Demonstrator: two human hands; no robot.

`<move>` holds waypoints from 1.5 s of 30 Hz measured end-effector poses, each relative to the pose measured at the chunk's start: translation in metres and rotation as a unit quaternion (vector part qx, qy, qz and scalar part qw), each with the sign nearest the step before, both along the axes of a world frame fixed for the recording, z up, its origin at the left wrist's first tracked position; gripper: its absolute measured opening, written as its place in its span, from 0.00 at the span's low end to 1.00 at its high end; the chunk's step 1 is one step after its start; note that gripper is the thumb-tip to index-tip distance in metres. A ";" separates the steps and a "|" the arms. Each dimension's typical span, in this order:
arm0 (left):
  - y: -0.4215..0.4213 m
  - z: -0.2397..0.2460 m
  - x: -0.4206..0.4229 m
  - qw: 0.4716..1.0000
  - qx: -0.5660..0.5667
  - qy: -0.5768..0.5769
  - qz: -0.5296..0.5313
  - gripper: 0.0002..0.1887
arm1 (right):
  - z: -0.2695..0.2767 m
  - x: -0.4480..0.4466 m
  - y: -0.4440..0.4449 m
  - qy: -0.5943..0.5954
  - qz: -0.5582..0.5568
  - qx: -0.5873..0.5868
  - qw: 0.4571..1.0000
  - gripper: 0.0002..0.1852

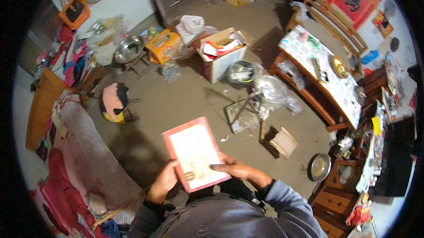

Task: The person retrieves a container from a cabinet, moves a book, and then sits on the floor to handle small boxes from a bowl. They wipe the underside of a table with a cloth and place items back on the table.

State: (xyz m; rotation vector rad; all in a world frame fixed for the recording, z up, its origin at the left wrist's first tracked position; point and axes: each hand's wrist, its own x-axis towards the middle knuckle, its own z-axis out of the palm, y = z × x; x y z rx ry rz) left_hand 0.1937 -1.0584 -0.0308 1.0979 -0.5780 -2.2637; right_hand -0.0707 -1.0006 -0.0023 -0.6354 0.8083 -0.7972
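I hold a flat rectangular panel (198, 145) with a pink-red border and a bright, overexposed white face, in front of my waist. It could be a framed picture or a booklet cover; the glare hides most of its face, though faint brown markings show near its lower end. My left hand (165, 178) grips its left edge. On the right edge is my right hand (238, 169), its thumb lying across the face and its other fingers hidden underneath. The panel is tilted, with its far end leaning to the left.
A sofa (89, 142) lies to the left, near a small stool with a pink cover (112, 100). Ahead stand an open cardboard box (220, 64) and a metal pot (241, 72). Rightward are a long table (331, 82), a little stool (284, 142) and a metal basin (320, 167).
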 end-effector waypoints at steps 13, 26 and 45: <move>-0.146 -0.011 -0.062 0.979 -0.022 -0.045 -0.197 0.17 | -0.018 -0.080 -0.003 -0.033 -0.421 0.088 0.902 0.26; -0.262 -0.038 0.050 0.997 -0.065 0.042 0.030 0.29 | -0.093 -0.142 -0.183 -0.111 -0.525 0.248 0.807 0.17; -0.594 -0.021 -0.019 0.994 0.036 -0.093 -0.049 0.13 | -0.152 -0.223 -0.367 -0.068 -0.696 0.229 0.677 0.15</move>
